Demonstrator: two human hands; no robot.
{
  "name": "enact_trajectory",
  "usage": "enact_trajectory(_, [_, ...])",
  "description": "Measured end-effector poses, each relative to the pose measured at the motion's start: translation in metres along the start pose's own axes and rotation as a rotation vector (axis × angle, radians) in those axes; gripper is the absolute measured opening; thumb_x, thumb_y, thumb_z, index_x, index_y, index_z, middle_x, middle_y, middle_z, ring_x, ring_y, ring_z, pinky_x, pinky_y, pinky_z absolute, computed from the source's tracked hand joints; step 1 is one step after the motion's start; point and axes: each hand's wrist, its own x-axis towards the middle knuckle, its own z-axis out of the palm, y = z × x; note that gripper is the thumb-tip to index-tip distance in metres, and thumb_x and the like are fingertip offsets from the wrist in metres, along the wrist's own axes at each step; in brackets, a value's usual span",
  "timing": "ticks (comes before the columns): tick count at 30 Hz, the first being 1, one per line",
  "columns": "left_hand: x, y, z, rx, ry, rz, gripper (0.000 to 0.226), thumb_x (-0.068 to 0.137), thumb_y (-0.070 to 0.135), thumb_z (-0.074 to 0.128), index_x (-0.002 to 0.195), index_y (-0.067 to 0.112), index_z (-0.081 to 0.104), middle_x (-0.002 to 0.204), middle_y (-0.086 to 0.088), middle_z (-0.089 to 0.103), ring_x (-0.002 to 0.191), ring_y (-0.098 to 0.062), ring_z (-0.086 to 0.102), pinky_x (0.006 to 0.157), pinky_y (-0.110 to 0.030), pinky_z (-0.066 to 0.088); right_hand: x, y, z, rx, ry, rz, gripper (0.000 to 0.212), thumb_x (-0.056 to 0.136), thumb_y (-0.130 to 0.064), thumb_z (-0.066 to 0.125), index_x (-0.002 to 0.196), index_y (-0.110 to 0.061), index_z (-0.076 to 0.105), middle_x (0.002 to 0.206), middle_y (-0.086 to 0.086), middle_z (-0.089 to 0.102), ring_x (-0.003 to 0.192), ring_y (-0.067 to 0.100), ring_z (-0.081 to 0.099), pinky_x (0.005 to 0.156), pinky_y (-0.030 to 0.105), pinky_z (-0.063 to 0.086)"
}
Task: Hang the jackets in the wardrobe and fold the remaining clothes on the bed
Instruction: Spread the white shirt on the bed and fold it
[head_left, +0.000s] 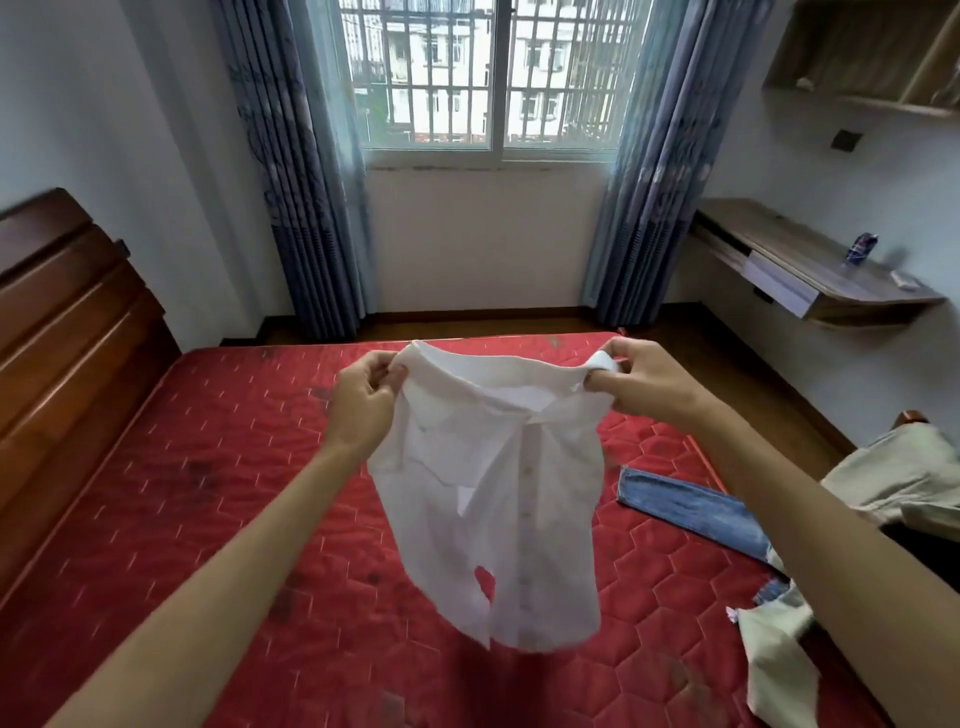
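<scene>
Folding looks barely begun: left hand (363, 395) and right hand (641, 379) each pinch a shoulder of the white buttoned shirt (498, 493), hanging above the red quilted mattress (208, 493); blue denim jeans (691, 512) and pale beige garments (904, 483) (jackets, perhaps) lie unfolded at its right edge

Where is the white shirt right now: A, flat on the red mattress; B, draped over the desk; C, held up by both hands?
C: the left hand and right hand each pinch its top edge, and the white shirt hangs over the red mattress.
</scene>
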Motion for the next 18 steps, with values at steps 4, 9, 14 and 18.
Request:
enact_trajectory(4, [-0.022, 0.022, -0.027, 0.330, -0.002, 0.281, 0.017, 0.103, 0.026, 0.050, 0.101, 0.020, 0.065, 0.081, 0.005, 0.067, 0.073, -0.015, 0.063, 0.065, -0.033, 0.050, -0.034, 0.004, 0.009, -0.018, -0.116, -0.044, 0.016, 0.085, -0.029, 0.073, 0.075, -0.018, 0.068, 0.070, 0.000, 0.060, 0.058, 0.008, 0.052, 0.055, 0.024, 0.042])
enact_trajectory(9, [-0.074, 0.042, -0.056, 0.399, 0.051, 0.366, 0.021, 0.106, 0.028, 0.043, 0.102, 0.017, 0.060, 0.074, -0.006, 0.066, 0.065, -0.024, 0.062, 0.062, -0.049, 0.050, -0.097, 0.007, 0.021, 0.234, -0.161, -0.030, 0.015, 0.093, -0.033, 0.064, 0.096, -0.024, 0.075, 0.094, -0.001, 0.074, 0.088, 0.014, 0.068, 0.077, 0.027, 0.052])
enact_trajectory(14, [-0.150, 0.076, -0.080, 0.227, 0.009, 0.260, 0.025, 0.107, 0.029, 0.041, 0.100, 0.015, 0.061, 0.084, -0.013, 0.066, 0.074, -0.032, 0.062, 0.069, -0.051, 0.051, -0.165, 0.004, 0.041, 0.576, -0.242, 0.085, 0.038, 0.099, -0.040, 0.052, 0.105, -0.008, 0.071, 0.102, 0.012, 0.070, 0.096, 0.026, 0.066, 0.090, 0.043, 0.052])
enact_trajectory(18, [-0.203, 0.096, -0.121, 0.288, -0.145, 0.282, 0.024, 0.105, 0.033, 0.045, 0.103, 0.017, 0.063, 0.083, -0.009, 0.069, 0.071, -0.030, 0.066, 0.063, -0.051, 0.054, -0.217, 0.003, 0.060, 0.246, -0.297, 0.075, 0.073, 0.086, -0.071, 0.048, 0.083, -0.001, 0.069, 0.079, 0.009, 0.065, 0.075, 0.023, 0.060, 0.076, 0.039, 0.048])
